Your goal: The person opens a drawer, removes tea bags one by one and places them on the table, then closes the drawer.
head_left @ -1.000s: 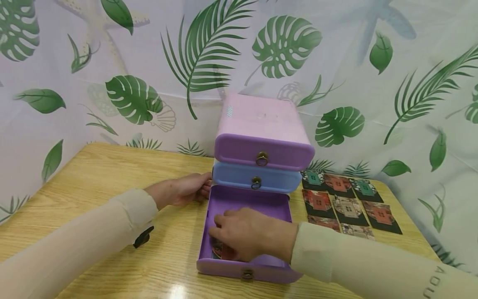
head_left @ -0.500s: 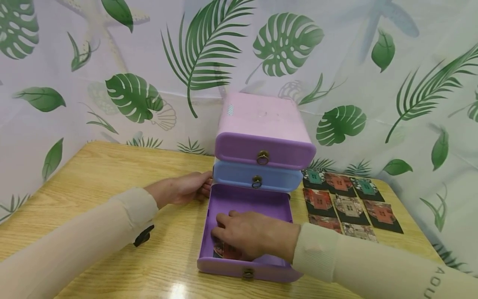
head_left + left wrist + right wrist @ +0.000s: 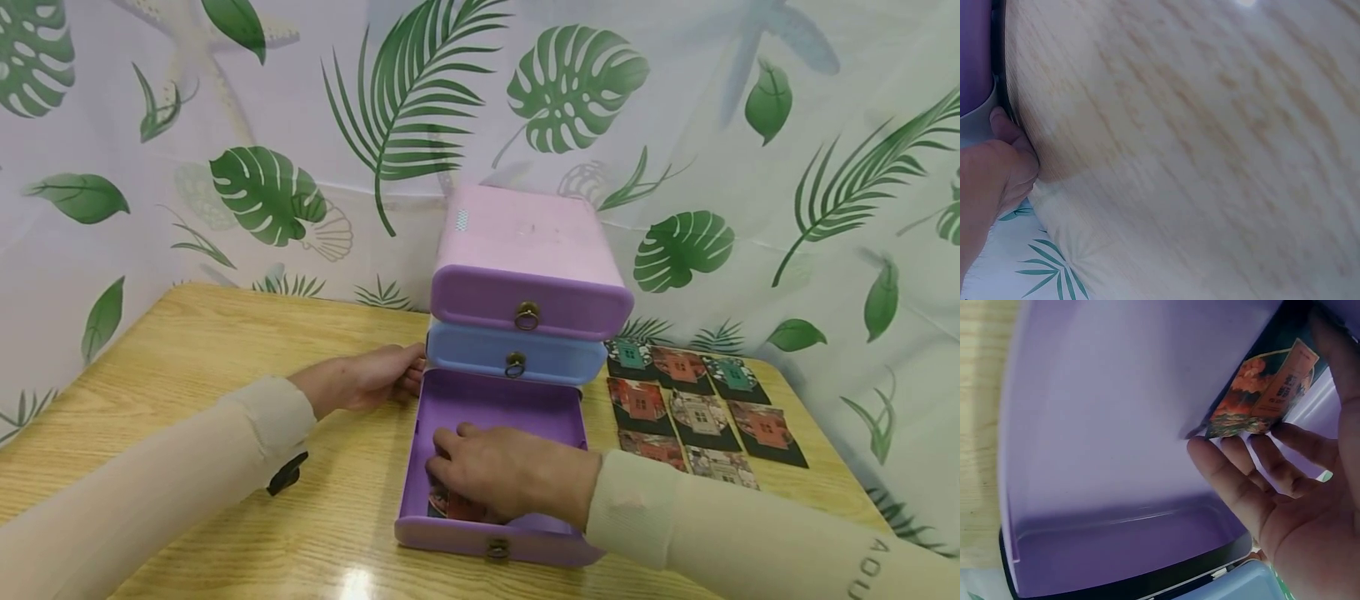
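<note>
A pull-out purple drawer (image 3: 480, 404) stands open at the bottom of a small drawer unit (image 3: 525, 229) with a pink top. Inside it, near the front, my right hand (image 3: 498, 467) holds a picture card (image 3: 1266, 394) by its edges, thumb on one side and fingertips on the other. The card is dark with orange-red print and a red label; in the head view the hand hides most of it. My left hand (image 3: 382, 377) touches the unit's left side with loose fingers, its thumb near the front edge in the left wrist view.
Above the open drawer sit a closed blue drawer (image 3: 517, 354) and a closed purple drawer (image 3: 532, 302), each with a ring pull. Several dark picture cards (image 3: 701, 414) lie in rows right of the unit. A patterned leaf cloth (image 3: 420, 92) hangs behind the wooden table (image 3: 225, 358).
My right hand has shifted slightly to the right inside the drawer, and a little more of the card shows. The left hand stays against the unit.
</note>
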Available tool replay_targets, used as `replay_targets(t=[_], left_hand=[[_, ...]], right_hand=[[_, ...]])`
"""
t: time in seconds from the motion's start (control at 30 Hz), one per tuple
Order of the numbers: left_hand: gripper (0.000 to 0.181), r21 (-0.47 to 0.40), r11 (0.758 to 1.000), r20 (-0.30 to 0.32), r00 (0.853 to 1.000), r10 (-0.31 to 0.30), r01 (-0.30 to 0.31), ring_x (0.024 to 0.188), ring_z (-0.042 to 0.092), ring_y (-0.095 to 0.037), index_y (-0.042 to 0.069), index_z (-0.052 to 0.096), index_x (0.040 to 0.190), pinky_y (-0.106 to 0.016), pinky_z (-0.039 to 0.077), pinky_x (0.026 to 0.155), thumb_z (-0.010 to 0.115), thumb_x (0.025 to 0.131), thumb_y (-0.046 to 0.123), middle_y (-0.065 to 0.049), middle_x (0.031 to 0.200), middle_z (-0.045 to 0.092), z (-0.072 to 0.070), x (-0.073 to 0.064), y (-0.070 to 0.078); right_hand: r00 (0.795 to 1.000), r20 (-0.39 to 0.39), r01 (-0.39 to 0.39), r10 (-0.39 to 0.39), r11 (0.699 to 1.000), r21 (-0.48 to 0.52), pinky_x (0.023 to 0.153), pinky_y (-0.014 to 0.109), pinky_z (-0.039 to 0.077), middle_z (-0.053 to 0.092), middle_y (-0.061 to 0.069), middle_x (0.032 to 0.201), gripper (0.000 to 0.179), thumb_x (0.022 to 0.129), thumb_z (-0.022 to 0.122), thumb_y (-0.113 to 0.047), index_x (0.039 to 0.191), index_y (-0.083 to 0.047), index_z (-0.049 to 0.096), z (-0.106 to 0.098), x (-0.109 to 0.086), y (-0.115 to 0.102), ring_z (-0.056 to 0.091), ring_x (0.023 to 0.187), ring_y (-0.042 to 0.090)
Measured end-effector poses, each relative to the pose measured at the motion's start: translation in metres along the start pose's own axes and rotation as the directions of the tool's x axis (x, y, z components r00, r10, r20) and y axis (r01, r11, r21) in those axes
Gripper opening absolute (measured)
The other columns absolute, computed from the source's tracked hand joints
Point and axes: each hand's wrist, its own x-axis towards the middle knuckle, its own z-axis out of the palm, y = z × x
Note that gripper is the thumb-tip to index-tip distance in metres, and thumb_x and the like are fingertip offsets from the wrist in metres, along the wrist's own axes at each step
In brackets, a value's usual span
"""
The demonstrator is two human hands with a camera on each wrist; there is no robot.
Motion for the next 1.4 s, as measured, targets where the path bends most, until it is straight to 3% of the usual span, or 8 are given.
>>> replay_targets(t=[0.2, 0.4, 0.67, 0.87, 1.13, 1.4], left_hand=[[0.038, 0.003, 1.0, 0.002, 1.0, 0.001, -0.001, 0.071, 0.048, -0.009, 0.014, 0.045, 0.071, -0.024, 0.038, 0.071, 0.034, 0.105, 0.029, 0.006, 0.068, 0.044, 0.0, -0.001, 0.002], [0.037, 0.012, 1.0, 0.008, 1.0, -0.002, 0.002, 0.07, 0.047, -0.008, 0.015, 0.043, 0.072, -0.023, 0.037, 0.069, 0.034, 0.105, 0.029, 0.007, 0.068, 0.043, 0.0, 0.0, 0.0], [0.035, 0.008, 1.0, 0.005, 1.0, -0.005, 0.005, 0.069, 0.045, -0.009, 0.015, 0.04, 0.072, -0.024, 0.036, 0.069, 0.034, 0.104, 0.028, 0.007, 0.067, 0.041, 0.001, 0.0, 0.0], [0.034, 0.012, 1.0, 0.006, 1.0, -0.003, 0.003, 0.07, 0.043, -0.009, 0.014, 0.038, 0.072, -0.024, 0.036, 0.07, 0.033, 0.104, 0.027, 0.006, 0.068, 0.038, 0.001, -0.001, 0.0], [0.035, 0.012, 1.0, 0.009, 1.0, -0.002, 0.002, 0.069, 0.043, -0.009, 0.015, 0.037, 0.071, -0.024, 0.035, 0.069, 0.033, 0.104, 0.027, 0.007, 0.067, 0.037, 0.002, -0.002, 0.001], [0.036, 0.009, 1.0, 0.023, 1.0, 0.009, -0.01, 0.068, 0.041, -0.008, 0.016, 0.038, 0.07, -0.023, 0.034, 0.069, 0.034, 0.103, 0.027, 0.007, 0.066, 0.037, 0.0, 0.0, 0.0]], right_hand=[[1.0, 0.007, -0.009, 0.009, 1.0, 0.014, 0.077, 0.024, 0.054, 0.051, -0.001, 0.106, 0.061, 0.07, 0.091, -0.034, 0.118, -0.017, 0.059, -0.002, -0.001, 0.0, 0.055, 0.091, 0.014], [0.999, 0.039, -0.019, 0.017, 0.998, 0.053, 0.079, 0.025, 0.053, 0.051, 0.001, 0.11, 0.07, 0.068, 0.091, -0.041, 0.122, -0.017, 0.054, 0.002, -0.003, 0.011, 0.054, 0.092, 0.015], [0.983, 0.136, -0.151, 0.124, 0.966, 0.209, 0.084, 0.03, 0.053, 0.048, 0.002, 0.115, 0.074, 0.065, 0.092, -0.032, 0.123, -0.022, 0.047, 0.01, -0.008, 0.032, 0.053, 0.098, 0.018], [0.976, 0.171, -0.166, 0.132, 0.965, 0.201, 0.082, 0.029, 0.053, 0.049, -0.001, 0.111, 0.075, 0.063, 0.094, -0.036, 0.119, -0.023, 0.045, 0.008, -0.011, 0.032, 0.054, 0.095, 0.016], [0.974, 0.161, -0.185, 0.158, 0.967, 0.176, 0.081, 0.032, 0.055, 0.049, -0.002, 0.111, 0.08, 0.061, 0.095, -0.04, 0.12, -0.023, 0.045, 0.005, -0.013, 0.031, 0.055, 0.097, 0.016], [0.986, 0.054, -0.166, 0.157, 0.96, 0.228, 0.07, 0.029, 0.052, 0.048, -0.002, 0.108, 0.07, 0.065, 0.091, -0.031, 0.12, -0.022, 0.047, -0.005, -0.028, 0.043, 0.051, 0.088, 0.015]])
